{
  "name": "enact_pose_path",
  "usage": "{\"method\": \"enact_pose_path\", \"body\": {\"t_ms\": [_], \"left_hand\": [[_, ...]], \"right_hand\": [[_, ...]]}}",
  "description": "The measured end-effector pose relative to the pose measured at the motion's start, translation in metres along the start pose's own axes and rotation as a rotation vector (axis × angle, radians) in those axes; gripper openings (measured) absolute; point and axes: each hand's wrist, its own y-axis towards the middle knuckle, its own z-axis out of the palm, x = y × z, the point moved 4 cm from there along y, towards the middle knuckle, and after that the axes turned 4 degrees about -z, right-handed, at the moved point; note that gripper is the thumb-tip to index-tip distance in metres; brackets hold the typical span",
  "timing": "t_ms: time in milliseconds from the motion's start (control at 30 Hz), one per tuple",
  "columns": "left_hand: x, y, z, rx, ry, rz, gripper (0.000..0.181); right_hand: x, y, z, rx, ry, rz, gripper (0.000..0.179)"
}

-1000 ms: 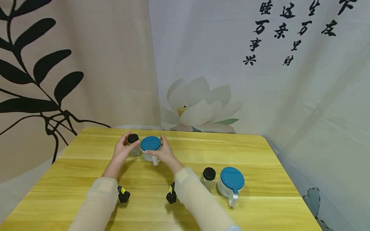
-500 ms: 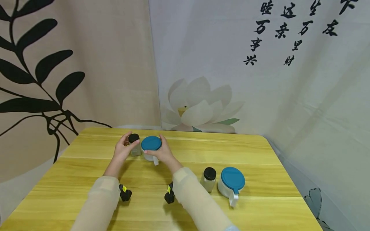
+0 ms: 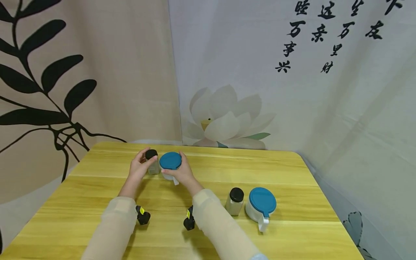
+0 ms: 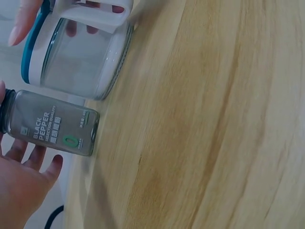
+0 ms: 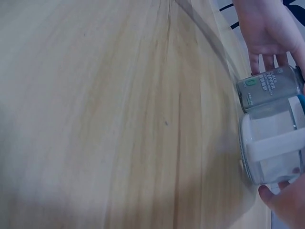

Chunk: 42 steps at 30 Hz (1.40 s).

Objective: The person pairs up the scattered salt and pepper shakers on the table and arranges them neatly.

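Note:
At the table's far left, my left hand (image 3: pixel 139 168) holds a small clear bottle (image 4: pixel 52 121) by its black cap, fingers behind and thumb in front. Its label reads "Black Pepper" in the left wrist view. Right beside it stands a glass seasoning jar (image 4: pixel 78 57) with a white handle and a blue lid (image 3: pixel 170 160). My right hand (image 3: pixel 183 173) grips this jar around its lid end, thumb across the near side and fingers on the far side. Both containers are upright, close together. The right fingertips behind the jar are partly hidden.
Toward the front right stand another black-capped bottle (image 3: pixel 234 204) and another blue-lidded jar (image 3: pixel 261 202), its handle facing the person. My right sleeve passes close to that bottle. A printed curtain (image 3: pixel 227 54) hangs behind the wooden table (image 3: pixel 276 166).

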Motion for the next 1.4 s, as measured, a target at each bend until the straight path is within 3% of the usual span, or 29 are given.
{"method": "enact_pose_path", "body": {"t_ms": [400, 1400], "left_hand": [[0.0017, 0.0006, 0.0023, -0.033, -0.005, 0.007, 0.062], [-0.0013, -0.0041, 0.0029, -0.019, -0.016, -0.023, 0.058]], "right_hand": [[-0.0005, -0.0013, 0.0026, -0.043, -0.009, -0.011, 0.101], [-0.0053, -0.0096, 0.0046, -0.158, -0.016, -0.066, 0.094]]}}
